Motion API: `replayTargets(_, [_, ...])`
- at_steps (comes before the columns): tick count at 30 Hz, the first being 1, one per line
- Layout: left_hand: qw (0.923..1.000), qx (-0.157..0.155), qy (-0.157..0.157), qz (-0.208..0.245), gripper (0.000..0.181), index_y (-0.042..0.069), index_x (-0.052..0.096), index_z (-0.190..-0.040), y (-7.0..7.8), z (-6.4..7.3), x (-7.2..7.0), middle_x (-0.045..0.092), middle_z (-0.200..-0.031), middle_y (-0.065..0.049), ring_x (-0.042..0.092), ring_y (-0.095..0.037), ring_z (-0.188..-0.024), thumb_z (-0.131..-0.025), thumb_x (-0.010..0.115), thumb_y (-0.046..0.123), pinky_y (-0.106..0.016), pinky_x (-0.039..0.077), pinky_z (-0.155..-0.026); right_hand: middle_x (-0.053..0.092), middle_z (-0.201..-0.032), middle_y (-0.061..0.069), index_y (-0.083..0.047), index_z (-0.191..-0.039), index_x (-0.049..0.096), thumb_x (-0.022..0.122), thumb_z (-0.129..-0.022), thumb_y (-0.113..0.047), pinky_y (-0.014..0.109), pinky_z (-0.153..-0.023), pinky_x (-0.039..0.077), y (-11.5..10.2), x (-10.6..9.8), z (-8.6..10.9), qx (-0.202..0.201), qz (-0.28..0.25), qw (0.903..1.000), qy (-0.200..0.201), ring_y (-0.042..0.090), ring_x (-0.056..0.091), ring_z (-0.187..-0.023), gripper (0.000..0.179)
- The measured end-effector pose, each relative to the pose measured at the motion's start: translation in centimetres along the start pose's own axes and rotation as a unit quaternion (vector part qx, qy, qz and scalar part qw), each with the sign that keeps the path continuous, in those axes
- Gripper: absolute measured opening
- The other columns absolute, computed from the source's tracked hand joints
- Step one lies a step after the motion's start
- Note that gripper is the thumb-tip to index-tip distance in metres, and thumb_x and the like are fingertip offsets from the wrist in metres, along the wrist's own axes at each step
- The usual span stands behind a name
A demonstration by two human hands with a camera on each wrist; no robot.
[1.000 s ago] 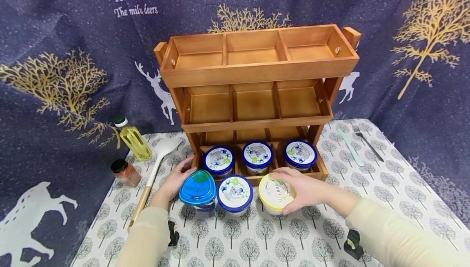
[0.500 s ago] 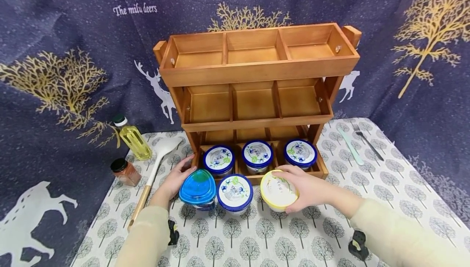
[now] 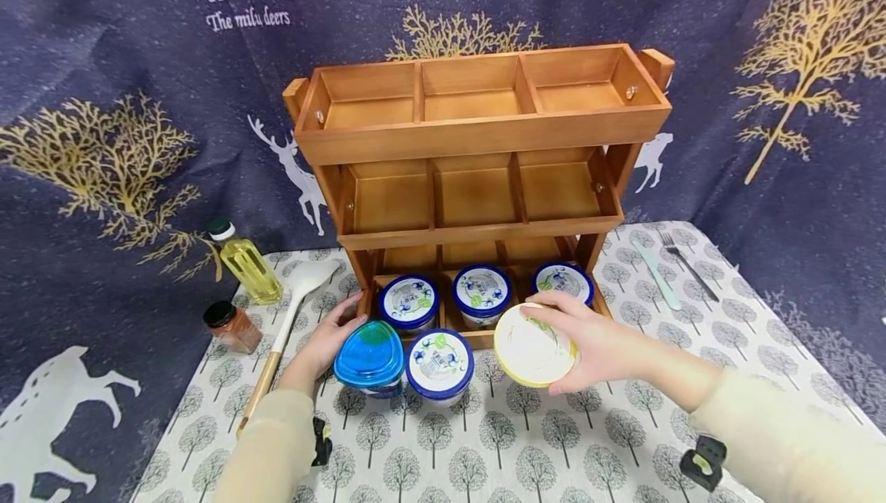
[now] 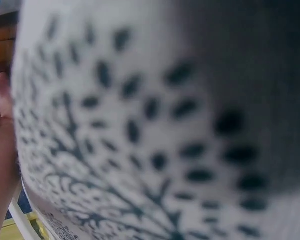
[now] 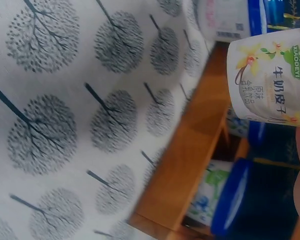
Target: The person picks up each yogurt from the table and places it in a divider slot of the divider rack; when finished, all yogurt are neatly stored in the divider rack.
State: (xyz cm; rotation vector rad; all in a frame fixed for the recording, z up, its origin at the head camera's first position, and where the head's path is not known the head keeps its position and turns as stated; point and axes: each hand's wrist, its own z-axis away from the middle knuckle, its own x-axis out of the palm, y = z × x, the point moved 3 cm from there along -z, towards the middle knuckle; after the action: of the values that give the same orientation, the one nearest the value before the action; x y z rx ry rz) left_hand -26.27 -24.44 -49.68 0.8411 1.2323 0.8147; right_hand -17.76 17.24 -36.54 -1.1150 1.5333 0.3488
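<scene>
My right hand (image 3: pixel 598 338) grips a white dairy tub with a yellow rim (image 3: pixel 531 341), held raised and tilted in front of the wooden rack's bottom tier. The right wrist view shows the side of this tub (image 5: pixel 270 75), with printed flowers and characters. My left hand (image 3: pixel 331 341) rests at the lower left corner of the wooden rack (image 3: pixel 484 134), its fingers lying against the end. Next to it stands a tub with a rounded triangular blue lid (image 3: pixel 369 353). A blue-rimmed tub (image 3: pixel 440 364) stands to the right of that. Only part of the left hand (image 4: pixel 2 145) shows in the left wrist view.
Blue-rimmed tubs stand in the bottom tier: left (image 3: pixel 409 301), middle (image 3: pixel 482 290) and right (image 3: pixel 562 280). At left are an oil bottle (image 3: pixel 251 268), a spice jar (image 3: pixel 233 326) and a white spoon (image 3: pixel 304 280). A green knife (image 3: pixel 657 276) and fork (image 3: pixel 688 266) lie right.
My right hand has lifted the yellow-rimmed tub off the table and moved it slightly right, tilting it. My left hand stays at the rack's corner.
</scene>
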Motion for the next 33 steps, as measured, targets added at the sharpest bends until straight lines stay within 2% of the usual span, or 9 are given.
replayTargets(3, [1.0000,0.000,-0.001,0.000,0.065,0.022,0.031,-0.147,0.1,0.1,0.1,0.035,-0.143,-0.021,0.030,-0.038,-0.132,-0.092,0.057,0.044,-0.058,0.019,-0.106,0.037,-0.136,0.010,-0.006,-0.135,0.045,0.089,-0.053,-0.040,0.044,-0.088,0.048,-0.2,-1.1,-0.2,-0.013,0.016,0.9997,0.014,0.027,0.041,-0.120,0.099])
replayTargets(4, [1.0000,0.000,-0.004,0.001,0.064,0.020,0.030,-0.148,0.6,0.4,0.1,0.034,-0.143,-0.023,0.030,-0.040,-0.132,-0.093,0.056,0.041,-0.058,0.019,-0.106,0.036,-0.136,0.010,-0.006,-0.135,0.045,0.088,-0.053,-0.040,0.044,-0.088,0.047,-0.2,-1.4,-0.3,-0.015,0.020,0.9995,0.017,0.027,0.040,-0.120,0.099])
replayTargets(9, [1.0000,-0.001,-0.003,0.004,0.065,0.021,0.031,-0.147,0.3,0.1,0.1,0.035,-0.142,-0.021,0.030,-0.038,-0.131,-0.092,0.057,0.043,-0.058,0.020,-0.106,0.036,-0.134,0.012,-0.005,-0.135,0.045,0.089,-0.052,-0.040,0.043,-0.087,0.048,-0.4,-3.4,-0.8,-0.029,0.029,0.9984,0.039,0.025,0.043,-0.116,0.100])
replayTargets(12, [1.0000,0.002,0.000,0.007,0.065,0.023,0.032,-0.147,-0.2,-0.2,0.1,0.035,-0.143,-0.020,0.031,-0.037,-0.131,-0.091,0.057,0.045,-0.057,0.020,-0.106,0.037,-0.134,0.011,-0.006,-0.136,0.045,0.089,-0.052,-0.039,0.034,-0.088,0.047,-0.5,-4.7,-0.9,-0.034,0.035,0.9971,0.059,0.023,0.044,-0.114,0.100])
replayTargets(17, [0.9999,0.003,0.000,0.013,0.064,0.023,0.032,-0.147,-0.2,-0.2,0.1,0.035,-0.143,-0.020,0.031,-0.037,-0.132,-0.091,0.058,0.043,-0.056,0.020,-0.106,0.039,-0.132,0.013,-0.007,-0.137,0.045,0.089,-0.053,-0.042,0.016,-0.097,0.031,-0.6,-6.5,-1.2,-0.050,0.040,0.9934,0.095,0.024,0.042,-0.116,0.101])
replayTargets(20, [0.9999,0.002,0.000,0.010,0.065,0.024,0.032,-0.147,-0.3,-0.2,0.1,0.035,-0.143,-0.019,0.030,-0.037,-0.132,-0.091,0.058,0.043,-0.057,0.020,-0.106,0.041,-0.130,0.017,-0.005,-0.135,0.047,0.085,-0.058,-0.051,0.014,-0.100,0.026,-0.8,-7.7,-1.5,-0.068,0.041,0.9885,0.129,0.025,0.041,-0.117,0.098])
replayTargets(25, [0.9999,-0.001,0.000,0.010,0.065,0.025,0.032,-0.147,-0.4,-0.2,0.1,0.034,-0.144,-0.019,0.029,-0.038,-0.132,-0.091,0.058,0.044,-0.058,0.018,-0.106,0.043,-0.128,0.021,-0.001,-0.131,0.050,0.069,-0.067,-0.065,0.018,-0.103,0.026,-0.7,-9.5,-1.9,-0.095,0.052,0.9756,0.191,0.022,0.038,-0.121,0.092])
replayTargets(28, [0.9999,-0.001,-0.002,0.012,0.064,0.025,0.032,-0.147,-0.4,-0.2,0.0,0.034,-0.143,-0.019,0.030,-0.038,-0.132,-0.091,0.058,0.044,-0.058,0.018,-0.106,0.044,-0.127,0.024,0.002,-0.126,0.052,0.065,-0.068,-0.068,0.018,-0.103,0.025,-0.4,-10.3,-1.9,-0.094,0.065,0.9683,0.222,0.022,0.036,-0.124,0.092])
replayTargets(33, [0.9999,0.002,0.000,0.013,0.064,0.025,0.033,-0.146,-0.4,-0.2,0.1,0.035,-0.143,-0.019,0.030,-0.037,-0.132,-0.091,0.058,0.044,-0.058,0.019,-0.106,0.043,-0.128,0.028,0.004,-0.120,0.054,0.065,-0.068,-0.069,0.019,-0.104,0.025,0.1,-11.2,-2.0,-0.079,0.076,0.9618,0.251,0.020,0.034,-0.126,0.091])
